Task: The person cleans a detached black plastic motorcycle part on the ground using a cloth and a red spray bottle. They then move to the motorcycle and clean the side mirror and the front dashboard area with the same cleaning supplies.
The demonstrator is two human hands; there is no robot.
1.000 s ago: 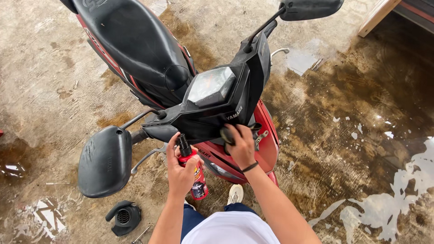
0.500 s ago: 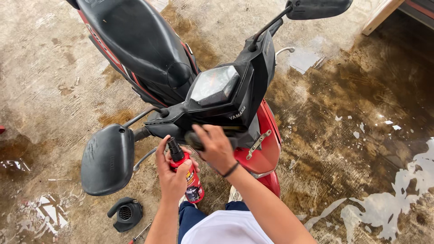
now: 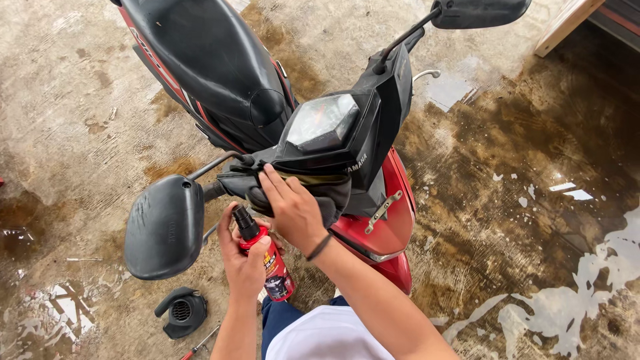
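A red and black scooter [image 3: 373, 200] stands in front of me, its instrument panel [image 3: 320, 121] facing up. My left hand [image 3: 241, 263] grips a small red spray bottle [image 3: 267, 261] with a black nozzle, held upright just below the left handlebar. My right hand [image 3: 292, 208] presses a dark cloth [image 3: 330, 190] against the black handlebar cover beside the left grip. A black wristband sits on my right wrist.
The left mirror [image 3: 163, 227] juts out near my left hand; the right mirror [image 3: 480, 12] is at the top. A black plastic part [image 3: 180, 310] and a screwdriver [image 3: 200, 341] lie on the wet, stained concrete floor [image 3: 533, 200]. Foam patches spread at lower right.
My right hand has slid with the cloth leftward along the handlebar cover, from the centre toward the left grip. The bottle in my left hand has stayed roughly in place.
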